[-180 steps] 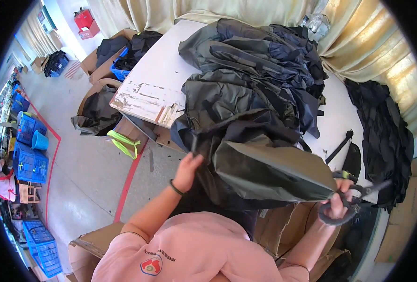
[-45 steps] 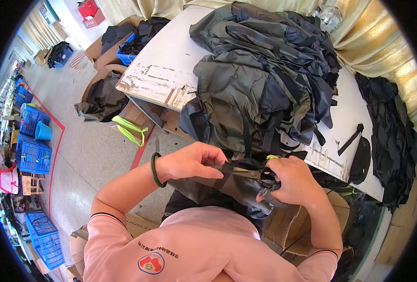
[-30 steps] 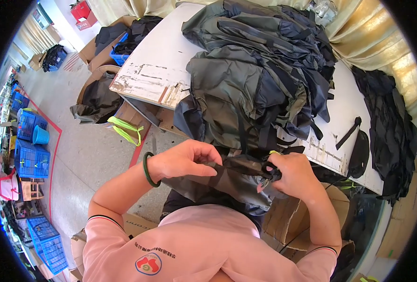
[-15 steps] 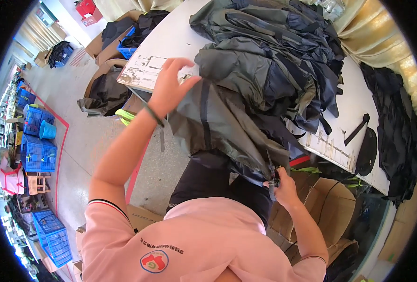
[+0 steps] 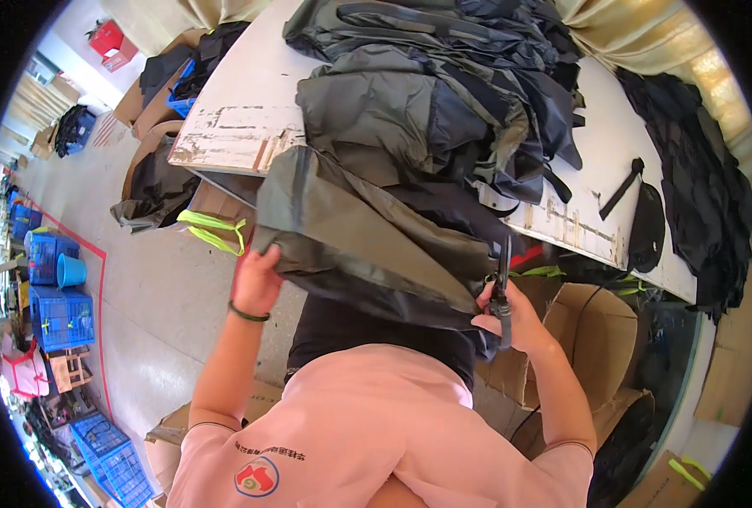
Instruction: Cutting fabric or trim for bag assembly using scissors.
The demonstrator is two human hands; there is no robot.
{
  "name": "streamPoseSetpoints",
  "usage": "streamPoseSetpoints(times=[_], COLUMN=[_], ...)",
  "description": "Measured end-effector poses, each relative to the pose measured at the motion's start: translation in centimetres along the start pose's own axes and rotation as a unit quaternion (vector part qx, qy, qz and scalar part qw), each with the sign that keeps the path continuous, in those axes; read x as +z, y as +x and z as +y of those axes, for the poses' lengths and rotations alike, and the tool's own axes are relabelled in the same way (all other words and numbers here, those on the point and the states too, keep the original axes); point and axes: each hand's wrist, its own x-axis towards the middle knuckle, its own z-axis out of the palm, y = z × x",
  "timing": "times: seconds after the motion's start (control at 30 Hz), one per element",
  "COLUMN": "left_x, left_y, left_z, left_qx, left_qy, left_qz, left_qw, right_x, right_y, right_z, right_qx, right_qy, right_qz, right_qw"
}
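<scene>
An olive-green fabric bag (image 5: pixel 367 233) with dark trim hangs from the table's near edge, drawn toward my body. My left hand (image 5: pixel 259 278) is closed on its lower left edge, the fingertips partly behind the cloth. At the bag's right end, my right hand (image 5: pixel 513 317) holds black scissors (image 5: pixel 501 292), with the blades pointing up and away from me. Thumb and fingers of that hand also lie against the bag's edge; whether they pinch it is hard to tell. Beyond it, a heap of similar olive and black bags (image 5: pixel 376 93) covers the table's middle.
The white table (image 5: pixel 232 127) has worn, peeling edges. A small black pouch with a strap (image 5: pixel 647 224) and a stack of black fabric pieces (image 5: pixel 706 186) lie at right. An open cardboard box (image 5: pixel 596 339) stands below. Boxes of dark fabric (image 5: pixel 163 178) and blue crates (image 5: pixel 63 317) are at left.
My left hand has come down from above the table edge and closed on the bag's lower left edge. The bag is spread wider to the left. My right hand keeps the scissors, blades still upward.
</scene>
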Motion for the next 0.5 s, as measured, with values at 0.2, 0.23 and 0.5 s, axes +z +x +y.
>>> streamPoseSetpoints(times=[0.2, 0.23, 0.5], left_x=[-5.0, -5.3, -7.4], left_y=[0.6, 0.6, 0.5], left_z=[5.4, 5.5, 5.2], left_qx=[0.006, 0.001, -0.007], left_qy=[-0.131, -0.126, -0.119], left_qz=[-0.036, -0.035, -0.003], left_qw=[0.991, 0.991, 0.993], right_x=[-1.1, -1.0, 1.7], right_y=[-1.3, -1.3, -1.5], right_z=[-1.4, -1.1, 0.5], right_qx=[0.022, 0.025, 0.035], right_qy=[-0.028, -0.022, -0.116], right_qz=[-0.031, -0.028, -0.065], right_qw=[0.999, 0.999, 0.990])
